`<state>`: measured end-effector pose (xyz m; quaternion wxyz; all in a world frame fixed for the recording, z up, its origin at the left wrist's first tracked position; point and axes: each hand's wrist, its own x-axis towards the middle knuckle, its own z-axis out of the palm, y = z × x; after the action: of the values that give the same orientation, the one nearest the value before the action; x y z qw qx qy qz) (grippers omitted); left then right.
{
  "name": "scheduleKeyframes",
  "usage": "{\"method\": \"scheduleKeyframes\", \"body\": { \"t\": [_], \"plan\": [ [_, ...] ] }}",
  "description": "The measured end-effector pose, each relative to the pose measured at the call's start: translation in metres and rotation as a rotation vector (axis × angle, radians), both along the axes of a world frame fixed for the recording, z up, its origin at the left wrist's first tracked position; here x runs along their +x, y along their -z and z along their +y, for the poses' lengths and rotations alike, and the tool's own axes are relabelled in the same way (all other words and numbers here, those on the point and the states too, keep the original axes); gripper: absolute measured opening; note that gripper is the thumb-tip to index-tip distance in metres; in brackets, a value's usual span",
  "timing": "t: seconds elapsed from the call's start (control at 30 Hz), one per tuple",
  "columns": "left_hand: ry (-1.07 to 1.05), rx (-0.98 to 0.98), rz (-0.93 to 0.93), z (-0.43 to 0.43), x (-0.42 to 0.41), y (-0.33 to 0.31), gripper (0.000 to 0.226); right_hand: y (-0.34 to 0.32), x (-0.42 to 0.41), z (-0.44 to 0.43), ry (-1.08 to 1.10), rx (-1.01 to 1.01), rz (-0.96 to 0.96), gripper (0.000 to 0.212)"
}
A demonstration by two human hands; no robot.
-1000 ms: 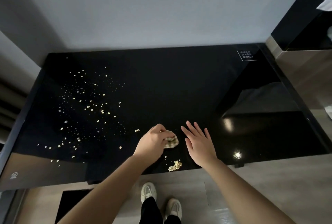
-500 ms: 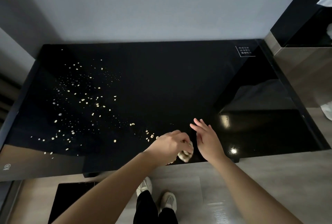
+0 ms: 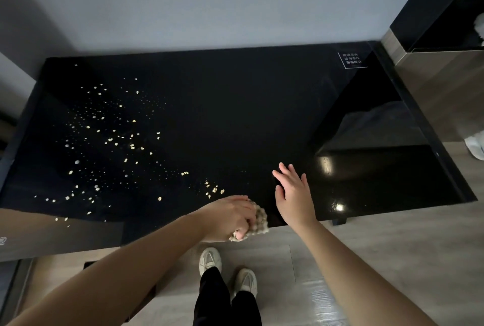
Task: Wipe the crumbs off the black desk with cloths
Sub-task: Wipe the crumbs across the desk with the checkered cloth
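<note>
My left hand (image 3: pixel 230 217) has a tight grip on the bunched cloth (image 3: pixel 260 221) at the counter's (image 3: pixel 235 103) near edge. My right hand (image 3: pixel 294 194) hovers beside it, fingers spread and empty. The counter's right half looks clean, but crumbs (image 3: pixel 104 142) litter its left half, so about half the wiping remains.

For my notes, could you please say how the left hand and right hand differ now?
The left hand grips a beige cloth with curled fingers; the right hand holds nothing, fingers straight. The left hand sits at the desk front edge; the right hand is farther in. Both are bare.
</note>
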<state>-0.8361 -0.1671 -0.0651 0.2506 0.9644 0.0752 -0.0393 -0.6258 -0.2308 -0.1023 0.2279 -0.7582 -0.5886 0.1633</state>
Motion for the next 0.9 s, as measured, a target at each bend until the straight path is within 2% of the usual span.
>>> {"method": "scheduleKeyframes", "body": {
  "t": [0.2,0.43,0.63,0.8,0.9],
  "plan": [
    [-0.036,0.064,-0.036,0.016,-0.037,0.004,0.029,0.001,-0.013,0.007,0.021,-0.017,-0.053,0.043],
    [-0.098,0.153,-0.027,0.039,-0.060,0.003,0.032,-0.003,-0.043,0.023,-0.107,-0.025,-0.048,0.046],
    [-0.169,0.137,-0.078,0.046,-0.068,0.001,0.032,-0.002,-0.047,0.026,-0.112,-0.015,-0.050,0.046],
    [-0.409,0.126,-0.277,0.047,-0.055,-0.019,0.023,-0.001,-0.042,0.035,-0.110,0.020,0.004,0.045],
    [-0.516,0.138,-0.296,0.059,-0.048,-0.019,0.024,-0.004,-0.043,0.048,-0.116,-0.018,-0.039,0.050]
  ]
}}
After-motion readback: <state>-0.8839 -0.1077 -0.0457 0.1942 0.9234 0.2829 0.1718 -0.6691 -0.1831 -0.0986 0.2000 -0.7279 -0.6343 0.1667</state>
